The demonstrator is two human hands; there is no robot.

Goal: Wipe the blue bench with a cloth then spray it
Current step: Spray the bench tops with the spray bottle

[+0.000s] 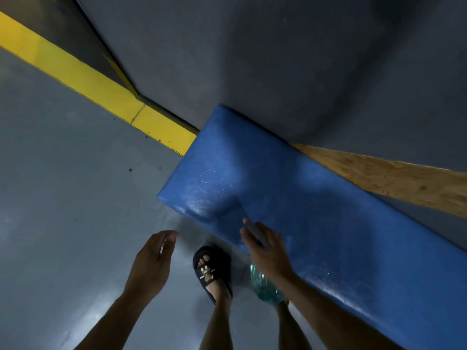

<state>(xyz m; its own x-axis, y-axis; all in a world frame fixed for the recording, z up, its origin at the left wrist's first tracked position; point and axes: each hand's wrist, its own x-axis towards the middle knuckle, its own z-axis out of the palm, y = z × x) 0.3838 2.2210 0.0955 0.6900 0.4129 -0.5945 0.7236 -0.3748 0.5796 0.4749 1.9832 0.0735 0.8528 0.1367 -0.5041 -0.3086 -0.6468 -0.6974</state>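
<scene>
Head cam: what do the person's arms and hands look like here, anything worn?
Both forearms are bare, with no sleeves in view. The left hand and right hand wear no gloves; no watch or bands show on the wrists. I can't make out any rings. The only clothing visible is a black slide sandal with a small emblem and white lettering on its strap.

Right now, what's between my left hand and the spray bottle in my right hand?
In the head view, a foot in a black sandal on the grey floor lies between the left hand and the spray bottle.

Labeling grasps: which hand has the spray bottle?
The right hand, over the blue bench's front edge, grips the spray bottle, nozzle toward the bench. The left hand hovers over the floor.
</scene>
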